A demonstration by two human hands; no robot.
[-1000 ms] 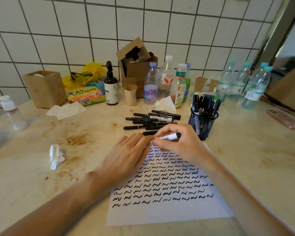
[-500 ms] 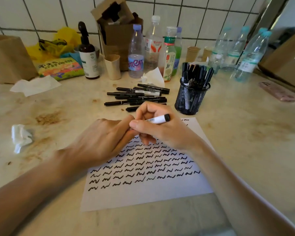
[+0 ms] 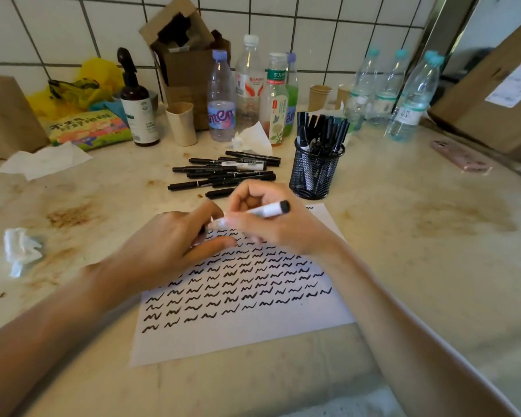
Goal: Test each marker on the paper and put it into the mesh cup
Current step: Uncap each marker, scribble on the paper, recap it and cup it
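Keep the right hand (image 3: 280, 227) pinching the marker (image 3: 262, 210) low above the paper (image 3: 253, 335), left hand (image 3: 175, 251) curled at its near end, cap hidden, then seat it squarely before reaching beyond the paper to the mesh cup (image 3: 315, 173).

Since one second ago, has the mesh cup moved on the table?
No. The mesh cup stands at the same place by the top right corner of the paper, right of the loose markers. Only the camera shifted.
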